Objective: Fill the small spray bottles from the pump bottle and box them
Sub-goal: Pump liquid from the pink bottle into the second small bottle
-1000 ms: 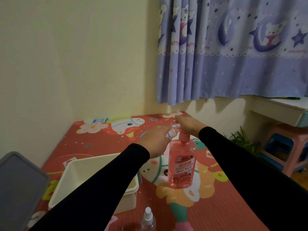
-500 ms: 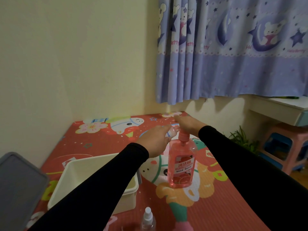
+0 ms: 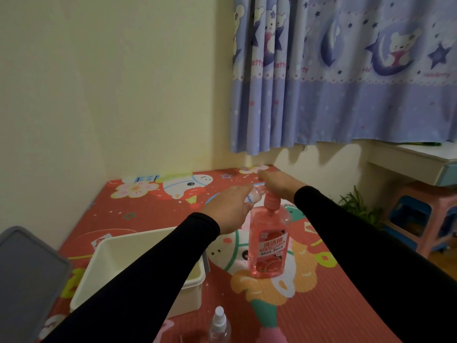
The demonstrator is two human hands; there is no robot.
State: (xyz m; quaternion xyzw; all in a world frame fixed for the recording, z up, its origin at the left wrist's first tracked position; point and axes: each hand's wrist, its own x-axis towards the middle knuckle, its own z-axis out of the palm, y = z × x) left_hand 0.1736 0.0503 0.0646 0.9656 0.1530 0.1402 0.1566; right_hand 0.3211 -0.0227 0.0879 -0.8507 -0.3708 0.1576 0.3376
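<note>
While right hand [image 3: 277, 185] rests flat on pump head of pink pump bottle [image 3: 269, 243], frame centre on red mat [image 3: 346, 305], left hand [image 3: 228, 210] grips small spray bottle [image 3: 254, 195] at nozzle. White box [image 3: 138, 271] lower left; second spray bottle [image 3: 218, 325] bottom edge.

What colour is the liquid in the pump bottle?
Pink, seen through the clear pump bottle with its matching pink pump top; the head view shows it best.

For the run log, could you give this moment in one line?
left hand holds small spray bottle at spout | right hand on pump bottle
</note>
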